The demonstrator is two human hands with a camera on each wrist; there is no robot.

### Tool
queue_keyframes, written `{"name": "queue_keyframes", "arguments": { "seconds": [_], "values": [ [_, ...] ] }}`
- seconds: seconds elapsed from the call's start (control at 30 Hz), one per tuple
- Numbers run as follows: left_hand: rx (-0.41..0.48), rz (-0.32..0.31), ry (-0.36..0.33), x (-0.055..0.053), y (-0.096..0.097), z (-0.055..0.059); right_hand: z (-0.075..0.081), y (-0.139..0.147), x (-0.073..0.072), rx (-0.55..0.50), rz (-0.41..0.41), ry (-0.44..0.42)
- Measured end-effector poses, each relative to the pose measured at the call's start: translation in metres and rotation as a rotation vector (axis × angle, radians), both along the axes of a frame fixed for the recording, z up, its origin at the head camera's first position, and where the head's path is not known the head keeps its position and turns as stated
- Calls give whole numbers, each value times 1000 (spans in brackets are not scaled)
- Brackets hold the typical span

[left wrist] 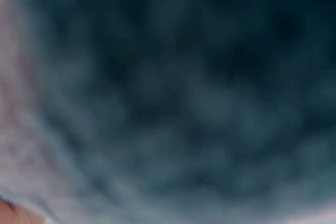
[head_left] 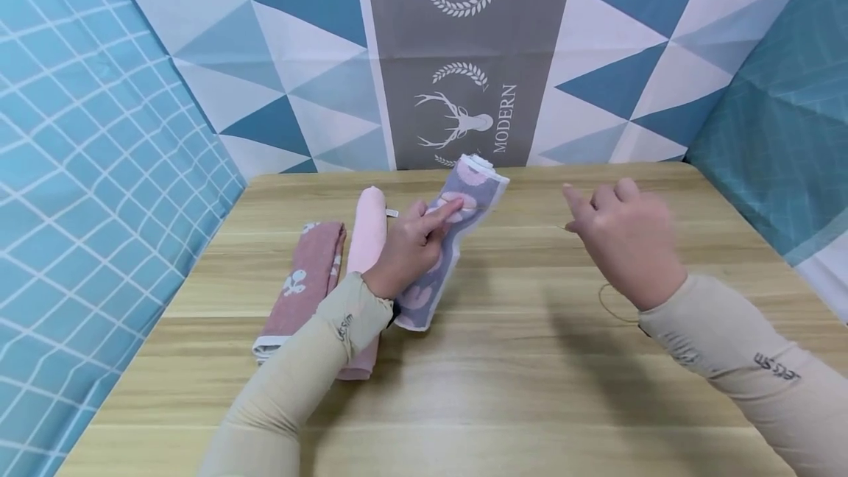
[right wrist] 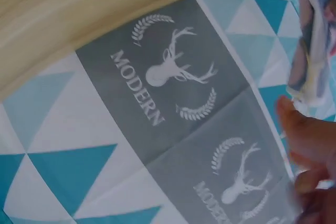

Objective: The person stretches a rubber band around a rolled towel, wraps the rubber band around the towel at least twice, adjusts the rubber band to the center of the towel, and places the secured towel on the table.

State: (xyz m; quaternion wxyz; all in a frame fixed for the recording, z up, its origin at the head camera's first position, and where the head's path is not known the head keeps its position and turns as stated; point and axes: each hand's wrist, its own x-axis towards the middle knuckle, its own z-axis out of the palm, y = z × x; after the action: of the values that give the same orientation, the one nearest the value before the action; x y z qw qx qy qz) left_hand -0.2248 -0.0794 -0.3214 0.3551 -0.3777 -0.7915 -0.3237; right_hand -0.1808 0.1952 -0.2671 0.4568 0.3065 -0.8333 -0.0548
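A rolled grey-purple towel (head_left: 424, 293) with pink shapes and white edging is tilted above the table. My left hand (head_left: 411, 245) grips it, the index finger extended along its upper part. A thin tan string (head_left: 616, 308) loops beside my right wrist. My right hand (head_left: 626, 234), slightly blurred, is raised to the right of the towel and pinches the string. In the right wrist view the towel (right wrist: 315, 40) hangs beyond my right hand (right wrist: 310, 145). Blurred dark bluish fabric (left wrist: 173, 93) fills the left wrist view, with a bit of skin at the lower left corner.
Left of my hands, a rolled pale pink towel (head_left: 368, 234) lies beside a folded dusty-pink towel (head_left: 301, 285) with white figures. The wooden table (head_left: 464, 403) meets a patterned cloth backdrop (head_left: 450, 43) at its far edge. Blue checked cloth (head_left: 86, 131) hangs at the left.
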Motion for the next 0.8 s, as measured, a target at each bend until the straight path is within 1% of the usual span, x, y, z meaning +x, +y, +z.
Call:
{"name": "queue_keyframes", "arguments": {
  "seconds": [0.1,0.17,0.23,0.27,0.33,0.43,0.5,0.57,0.67,0.73,0.8],
  "values": [
    [-9,2,-5,3,4,-4,-7,-4,3,99,56,27],
    [-32,-5,-17,6,7,-8,-13,-8,8,164,102,75],
    [-63,-19,-23,10,10,-12,-17,-12,12,217,114,140],
    [-77,-25,-27,12,12,-12,-18,-13,14,244,98,168],
    [-100,-30,-23,14,14,-12,-17,-15,13,260,63,222],
    [-121,-32,-19,14,16,-9,-7,-12,8,311,-15,285],
    [-128,-30,-26,12,17,-7,0,-10,4,320,-45,327],
    [-132,-34,-43,11,19,-4,7,-10,4,327,-62,338],
    [-135,-49,-77,12,22,1,14,-13,5,313,-74,317],
    [-144,-59,-90,13,24,6,18,-14,4,303,-44,288],
    [-150,-67,-100,13,26,10,22,-13,4,301,23,251]
  ]
}}
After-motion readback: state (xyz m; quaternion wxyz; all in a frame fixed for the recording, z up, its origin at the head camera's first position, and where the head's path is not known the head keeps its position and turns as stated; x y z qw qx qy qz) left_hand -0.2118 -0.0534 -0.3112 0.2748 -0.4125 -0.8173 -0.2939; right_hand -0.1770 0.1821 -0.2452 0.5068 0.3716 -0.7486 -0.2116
